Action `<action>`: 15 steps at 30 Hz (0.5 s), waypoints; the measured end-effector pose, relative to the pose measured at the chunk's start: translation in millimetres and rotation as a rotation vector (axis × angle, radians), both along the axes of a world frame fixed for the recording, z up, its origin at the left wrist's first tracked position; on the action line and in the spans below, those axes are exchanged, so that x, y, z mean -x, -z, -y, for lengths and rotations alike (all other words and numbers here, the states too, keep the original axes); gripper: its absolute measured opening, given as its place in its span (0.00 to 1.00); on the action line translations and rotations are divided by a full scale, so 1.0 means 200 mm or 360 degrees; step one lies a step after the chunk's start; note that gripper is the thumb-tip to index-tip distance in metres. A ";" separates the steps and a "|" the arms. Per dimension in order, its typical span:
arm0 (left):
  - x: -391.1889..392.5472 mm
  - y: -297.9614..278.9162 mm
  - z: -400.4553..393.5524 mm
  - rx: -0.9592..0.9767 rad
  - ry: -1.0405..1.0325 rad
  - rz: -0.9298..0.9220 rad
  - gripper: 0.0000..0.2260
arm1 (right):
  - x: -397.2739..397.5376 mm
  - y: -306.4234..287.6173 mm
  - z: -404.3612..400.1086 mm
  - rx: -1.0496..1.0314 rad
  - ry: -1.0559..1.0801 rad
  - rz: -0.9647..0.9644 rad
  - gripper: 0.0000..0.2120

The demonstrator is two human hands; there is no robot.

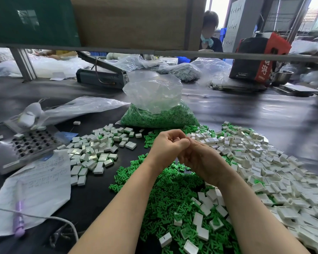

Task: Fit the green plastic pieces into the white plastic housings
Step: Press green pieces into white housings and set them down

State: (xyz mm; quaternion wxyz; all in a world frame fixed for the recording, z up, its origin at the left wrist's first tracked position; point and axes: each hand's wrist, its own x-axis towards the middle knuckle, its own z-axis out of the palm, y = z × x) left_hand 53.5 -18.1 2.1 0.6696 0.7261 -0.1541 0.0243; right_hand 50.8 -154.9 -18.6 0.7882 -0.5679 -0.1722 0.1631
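**Hands meet above heaps of green and white plastic**

A dark, smooth desk (pixel 246 114) with a dull sheen carries everything. Over its right side spreads the biggest heap: white plastic housings (pixel 275 173), small glossy rectangular shells, many lying open side up. In the middle and toward the near edge lies a loose bed of green plastic pieces (pixel 165 197), matte and branching in shape, with a few housings scattered on it. Behind it stands a crinkled clear plastic bag (pixel 154 99), its lower half packed with more green pieces. To the left sits a smaller cluster of closed white blocks (pixel 94 153), some showing green at the edge. Farther left lie a wrinkled sheet of handwritten paper (pixel 40 182) and a flat metal tray (pixel 28 145) pierced by rows of square holes.

Above the green bed, the left hand (pixel 168 143) and right hand (pixel 202 158) touch, fingers of both curled inward. Whether they pinch a part cannot be told; the hands hide it.
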 end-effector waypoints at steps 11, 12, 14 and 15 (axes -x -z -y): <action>0.02 -0.01 0.00 0.0011 -0.0011 0.0029 0.05 | 0.00 -0.01 0.00 -0.0190 0.0024 -0.0087 0.12; 0.02 -0.02 0.00 0.0006 -0.0014 0.0027 0.05 | 0.00 -0.01 0.00 -0.0176 0.0032 -0.0081 0.12; 0.02 -0.02 0.00 -0.0003 -0.0016 0.0025 0.06 | 0.00 -0.01 0.00 -0.0143 0.0056 -0.0073 0.12; 0.02 -0.02 0.00 -0.0008 -0.0011 0.0019 0.06 | 0.00 -0.01 0.00 -0.0133 0.0065 -0.0076 0.12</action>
